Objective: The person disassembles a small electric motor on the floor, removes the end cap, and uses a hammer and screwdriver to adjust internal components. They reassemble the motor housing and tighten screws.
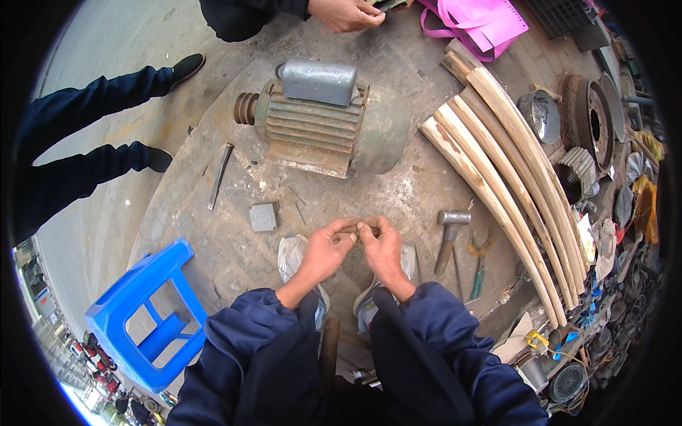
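Observation:
My left hand (325, 250) and my right hand (384, 251) meet above the floor, between my shoes. Thumbs and fingers of both are pinched together at the tips. Whatever they hold, if anything, is too small or hidden to make out. Beyond them lies a green, rusty electric motor (312, 135) with a grey terminal box (320, 81) on top and a grooved pulley at its left end. A small square grey cover (263, 216) rests left of my hands, near a metal chisel-like bar (221, 177). To the right lies a hammer (450, 234) with a wooden handle.
Long wooden poles (497, 186) lie on the right, beside wheel rims (593, 121) and heaped scrap. A blue plastic stool (160, 319) stands at lower left. Another person's legs (92, 106) are at left; a co-worker's hand (345, 14) shows at the top near a pink bag (490, 28).

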`<state>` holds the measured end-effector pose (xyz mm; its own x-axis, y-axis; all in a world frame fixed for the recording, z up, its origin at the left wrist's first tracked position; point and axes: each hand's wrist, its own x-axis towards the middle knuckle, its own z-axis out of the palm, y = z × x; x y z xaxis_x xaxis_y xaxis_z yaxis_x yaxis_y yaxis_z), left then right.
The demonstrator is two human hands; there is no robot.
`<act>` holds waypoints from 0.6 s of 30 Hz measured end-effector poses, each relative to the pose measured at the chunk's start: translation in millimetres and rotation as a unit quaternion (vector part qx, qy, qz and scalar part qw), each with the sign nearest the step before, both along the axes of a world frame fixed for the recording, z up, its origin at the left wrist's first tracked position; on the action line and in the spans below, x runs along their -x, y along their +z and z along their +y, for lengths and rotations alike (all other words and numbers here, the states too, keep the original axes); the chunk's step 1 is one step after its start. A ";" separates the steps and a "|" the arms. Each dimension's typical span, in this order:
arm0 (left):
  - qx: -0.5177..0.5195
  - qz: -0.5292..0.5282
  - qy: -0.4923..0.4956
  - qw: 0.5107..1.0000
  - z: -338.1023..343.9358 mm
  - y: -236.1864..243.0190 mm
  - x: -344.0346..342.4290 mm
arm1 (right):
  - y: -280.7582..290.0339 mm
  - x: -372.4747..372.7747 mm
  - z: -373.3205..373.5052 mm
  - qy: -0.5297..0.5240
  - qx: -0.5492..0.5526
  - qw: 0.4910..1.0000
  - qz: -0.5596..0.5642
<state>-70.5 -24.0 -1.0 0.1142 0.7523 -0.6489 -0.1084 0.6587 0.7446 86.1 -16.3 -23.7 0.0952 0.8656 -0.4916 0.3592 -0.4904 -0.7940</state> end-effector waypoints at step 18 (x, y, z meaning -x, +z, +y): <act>-0.405 0.547 -0.036 0.732 93.5 15.3 -5.5 | 27.0 -17.3 104.1 -0.209 -0.086 0.964 0.136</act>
